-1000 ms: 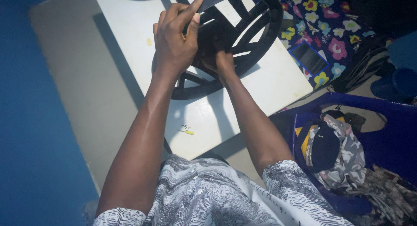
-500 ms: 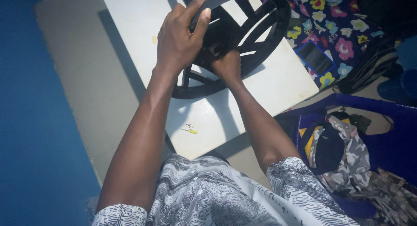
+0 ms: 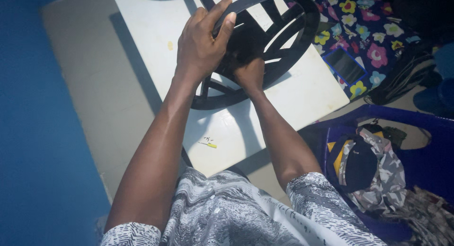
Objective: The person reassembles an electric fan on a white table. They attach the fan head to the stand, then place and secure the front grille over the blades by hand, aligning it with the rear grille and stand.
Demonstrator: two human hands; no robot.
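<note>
Two hands on black fan guard [image 3: 283, 42] | tilted up off white table [image 3: 302, 92] | left hand [image 3: 203, 42] grip clenched on rim | right hand [image 3: 249, 73] grasping hub

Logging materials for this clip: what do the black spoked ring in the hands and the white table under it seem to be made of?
Black spoked ring: probably moulded plastic, matte, judging by its flat, even spokes and smooth rim; metal cannot be ruled out. White table: a smooth, faintly glossy top, likely plastic or laminate; its thin edge and uniform colour suggest so.

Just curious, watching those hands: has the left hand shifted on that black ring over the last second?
Yes. The left hand has closed onto the black ring's rim; its fingers, earlier pointing up, now wrap it, judged against the white table.
</note>
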